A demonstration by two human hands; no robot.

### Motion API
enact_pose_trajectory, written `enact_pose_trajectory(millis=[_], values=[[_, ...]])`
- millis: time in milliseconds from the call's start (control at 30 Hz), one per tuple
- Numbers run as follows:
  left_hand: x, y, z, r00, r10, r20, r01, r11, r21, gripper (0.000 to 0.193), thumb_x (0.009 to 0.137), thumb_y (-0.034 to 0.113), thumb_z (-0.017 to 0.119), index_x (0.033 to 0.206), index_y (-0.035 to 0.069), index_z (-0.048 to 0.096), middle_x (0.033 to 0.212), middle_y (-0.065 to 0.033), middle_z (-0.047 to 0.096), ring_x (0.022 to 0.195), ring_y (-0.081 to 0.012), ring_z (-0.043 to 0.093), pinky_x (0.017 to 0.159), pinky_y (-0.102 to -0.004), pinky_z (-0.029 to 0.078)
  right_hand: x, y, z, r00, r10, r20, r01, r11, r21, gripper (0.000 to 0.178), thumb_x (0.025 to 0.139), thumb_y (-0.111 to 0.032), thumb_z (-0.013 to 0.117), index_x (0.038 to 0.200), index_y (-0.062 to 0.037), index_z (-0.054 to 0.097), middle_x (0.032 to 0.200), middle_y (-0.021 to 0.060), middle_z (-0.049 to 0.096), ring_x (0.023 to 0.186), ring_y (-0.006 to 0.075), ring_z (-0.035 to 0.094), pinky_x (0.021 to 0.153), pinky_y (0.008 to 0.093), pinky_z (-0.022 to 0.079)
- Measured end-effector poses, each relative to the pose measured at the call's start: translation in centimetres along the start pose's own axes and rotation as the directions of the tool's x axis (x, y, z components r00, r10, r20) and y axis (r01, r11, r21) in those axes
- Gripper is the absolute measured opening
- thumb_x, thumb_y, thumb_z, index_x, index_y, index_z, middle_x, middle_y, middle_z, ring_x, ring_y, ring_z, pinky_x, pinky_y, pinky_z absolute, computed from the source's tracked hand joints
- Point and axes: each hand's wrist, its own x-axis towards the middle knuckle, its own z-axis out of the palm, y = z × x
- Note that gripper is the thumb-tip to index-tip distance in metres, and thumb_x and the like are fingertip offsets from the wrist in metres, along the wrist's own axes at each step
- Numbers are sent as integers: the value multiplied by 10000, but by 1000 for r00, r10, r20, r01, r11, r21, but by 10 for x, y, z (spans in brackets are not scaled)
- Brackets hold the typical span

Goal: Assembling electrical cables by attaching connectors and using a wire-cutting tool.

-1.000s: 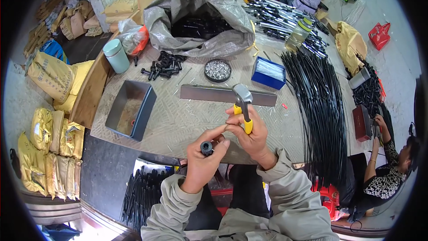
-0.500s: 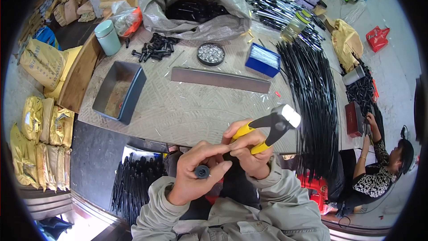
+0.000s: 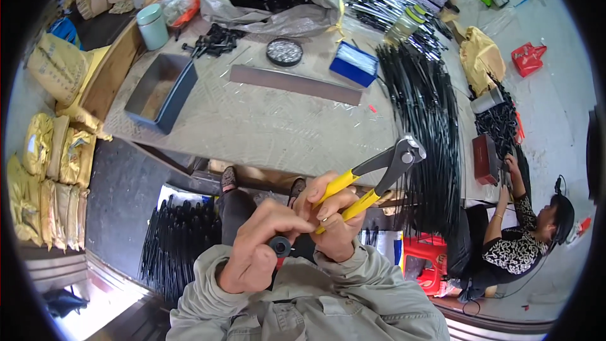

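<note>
My right hand [image 3: 341, 230] grips end-cutting pincers [image 3: 399, 160] by their yellow handles. The dark jaws point up and to the right, over the table's near edge, and the handles stand apart. In my left hand [image 3: 254, 249] is a black cylindrical piece [image 3: 279, 246] with a round hole in its end, held under the curled fingers. The fingertips of both hands meet in front of my body. A small shiny spot shows by the right fingertips; I cannot make out what it is.
The table [image 3: 252, 132] holds a grey bin [image 3: 163, 95], a long brown metal bar [image 3: 293, 84], a round tin of small silver parts [image 3: 284, 52], a blue box [image 3: 355, 63] and black rods [image 3: 423, 132]. More black rods [image 3: 177, 240] stand at lower left. A co-worker [image 3: 517, 246] sits at right.
The view has shifted, so the table sits higher and my feet show below it. The pincers have turned, and both handles now show plainly apart. Both hands keep their holds.
</note>
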Motion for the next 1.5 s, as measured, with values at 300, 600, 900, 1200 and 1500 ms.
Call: enact_pose_trajectory(millis=[300,600,900,1200,1500], values=[[-29,22,14,991,-25,-135,31,998,45,620,954,444,262,1104,-86,545,909,-153,531,763,-185,516,682,-288,412,-8,-40,3,930,-111,350,349,567,-746,117,752,-58,695,788,-16,591,1006,148,516,724,182,568,600,284,471],[-39,27,29,990,73,-119,-58,990,128,617,954,440,277,1092,-98,546,912,-154,531,751,-190,516,668,-289,419,-13,-55,4,872,-103,478,459,512,-726,180,700,-107,723,783,-30,583,972,160,605,721,204,604,627,277,482],[-34,35,44,991,-18,-135,40,987,157,793,907,600,157,1007,-49,600,788,-117,530,604,-127,487,538,-241,386,-36,-30,5,992,-6,128,31,979,-199,130,850,-145,611,809,-33,558,966,128,503,729,184,549,619,299,468],[-34,29,37,992,-49,-114,63,991,121,768,917,580,157,1012,-42,598,775,-102,527,597,-121,480,527,-232,381,-37,-18,17,993,114,-1,-112,977,182,116,836,-123,621,822,-22,564,972,143,490,740,183,540,644,294,460],[-34,20,32,988,2,-153,2,1000,26,563,964,392,303,1065,-109,540,842,-157,543,735,-204,534,667,-290,426,-16,-59,6,953,-15,303,259,562,-785,126,740,-3,672,836,-53,609,964,117,530,751,178,550,631,279,462]])
